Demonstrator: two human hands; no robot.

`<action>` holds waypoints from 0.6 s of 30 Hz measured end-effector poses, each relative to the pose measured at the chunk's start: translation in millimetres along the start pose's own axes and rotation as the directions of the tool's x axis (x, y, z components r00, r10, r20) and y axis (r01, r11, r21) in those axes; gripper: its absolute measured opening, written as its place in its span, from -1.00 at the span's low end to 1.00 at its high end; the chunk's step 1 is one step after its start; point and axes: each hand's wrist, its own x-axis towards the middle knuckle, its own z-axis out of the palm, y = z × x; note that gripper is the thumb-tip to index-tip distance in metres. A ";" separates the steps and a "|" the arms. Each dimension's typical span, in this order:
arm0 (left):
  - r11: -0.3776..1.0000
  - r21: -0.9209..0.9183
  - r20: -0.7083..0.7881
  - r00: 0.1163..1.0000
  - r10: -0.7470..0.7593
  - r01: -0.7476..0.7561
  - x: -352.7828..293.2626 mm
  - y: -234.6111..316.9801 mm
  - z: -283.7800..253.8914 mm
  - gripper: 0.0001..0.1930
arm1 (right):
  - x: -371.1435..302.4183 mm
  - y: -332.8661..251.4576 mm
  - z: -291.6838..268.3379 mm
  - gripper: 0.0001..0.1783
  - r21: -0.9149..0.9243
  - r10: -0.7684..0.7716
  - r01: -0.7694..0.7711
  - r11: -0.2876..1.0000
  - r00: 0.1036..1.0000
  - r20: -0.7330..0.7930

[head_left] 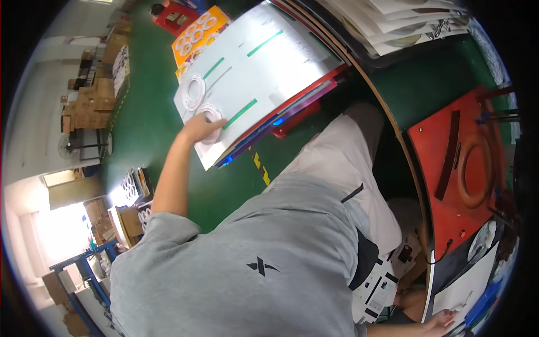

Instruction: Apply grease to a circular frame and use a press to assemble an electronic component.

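Observation:
A white board (264,73) with green tape strips lies on a stack of sheets at the upper middle. Two white flat rings rest near its left end. My left hand (203,129) is closed over the lower edge of the nearer white ring (210,112), its fingers partly covering it. The other white ring (193,92) lies just beyond, apart from the hand. Far off at the lower right, my right hand (441,321) has its fingers loosely bent and apart, beside a white sheet (457,286). I see nothing held in it.
An orange sheet with several white rings (196,35) lies past the board. To the right, a red panel (449,174) carries a brown ring and a dark curved strip. Stacked white sheets (398,25) stand at the upper right. Cardboard boxes (92,104) line the left wall.

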 end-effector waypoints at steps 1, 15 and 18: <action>0.995 -0.082 0.007 0.998 0.065 -0.064 3.2 12.7 15.4 -0.20 | 31.6 -66.9 -35.3 -0.64 -0.069 -0.116 0.124 0.990 0.988 0.104; 0.444 -0.767 0.142 0.552 0.822 -0.463 -90.9 173.8 -78.0 -0.67 | -55.1 93.7 169.6 -0.58 -0.742 -0.257 0.411 0.529 0.911 0.322; 0.190 -0.808 0.036 0.274 0.961 -0.557 -118.5 239.1 -74.6 -0.64 | -72.4 118.2 193.2 -0.61 -0.729 -0.176 0.420 0.540 0.904 0.390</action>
